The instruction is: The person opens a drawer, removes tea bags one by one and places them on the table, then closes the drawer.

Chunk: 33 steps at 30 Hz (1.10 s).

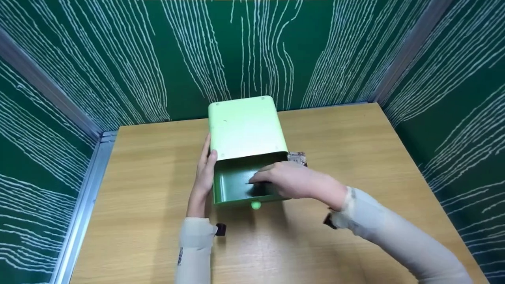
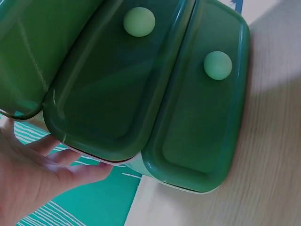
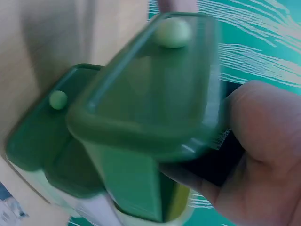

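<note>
A light green drawer cabinet stands on the table, its top drawer pulled out, with a round green knob at the front. Two lower drawers sit closed in the left wrist view. My left hand rests along the cabinet's left side, fingers stretched out and thumb at the front corner. Over the right part of the open drawer, my right hand reaches in with its fingers down. It holds a flat black object with small white print, mostly hidden by the hand and the drawer front.
A small patterned packet lies beside the cabinet's right side. The wooden table extends around the cabinet. Green walls with white wavy lines enclose its back and sides.
</note>
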Tool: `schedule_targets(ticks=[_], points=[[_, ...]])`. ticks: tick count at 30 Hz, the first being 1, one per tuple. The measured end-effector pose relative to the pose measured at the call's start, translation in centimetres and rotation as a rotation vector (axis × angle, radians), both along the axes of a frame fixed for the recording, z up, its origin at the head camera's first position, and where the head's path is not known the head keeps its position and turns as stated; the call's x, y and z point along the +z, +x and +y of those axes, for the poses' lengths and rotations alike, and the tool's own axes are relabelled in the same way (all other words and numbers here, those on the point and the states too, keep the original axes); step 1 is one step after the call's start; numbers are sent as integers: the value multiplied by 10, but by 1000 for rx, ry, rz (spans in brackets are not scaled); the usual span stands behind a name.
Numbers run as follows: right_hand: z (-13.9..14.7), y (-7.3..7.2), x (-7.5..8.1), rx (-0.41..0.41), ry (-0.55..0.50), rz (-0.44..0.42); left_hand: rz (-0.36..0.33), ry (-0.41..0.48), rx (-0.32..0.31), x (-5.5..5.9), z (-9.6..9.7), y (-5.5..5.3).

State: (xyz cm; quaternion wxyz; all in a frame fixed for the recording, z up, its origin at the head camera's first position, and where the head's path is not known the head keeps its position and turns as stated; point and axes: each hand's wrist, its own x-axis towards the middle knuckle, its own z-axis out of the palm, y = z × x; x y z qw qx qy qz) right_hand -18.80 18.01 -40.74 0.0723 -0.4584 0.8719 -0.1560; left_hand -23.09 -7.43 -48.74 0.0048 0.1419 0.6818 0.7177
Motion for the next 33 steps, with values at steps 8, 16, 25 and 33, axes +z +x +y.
schedule_targets(ticks=[8,16,25,33], points=[[58,15,41,-120,-63,-23,0,-3,14,3,0,1],[104,5,30,-281,-52,-140,7,10,-3,3,2,0],[146,-47,-48,-508,-32,-69,51,-16,23,11,0,-4],[170,-66,-140,-649,60,11,15,-27,18,3,2,-1]])
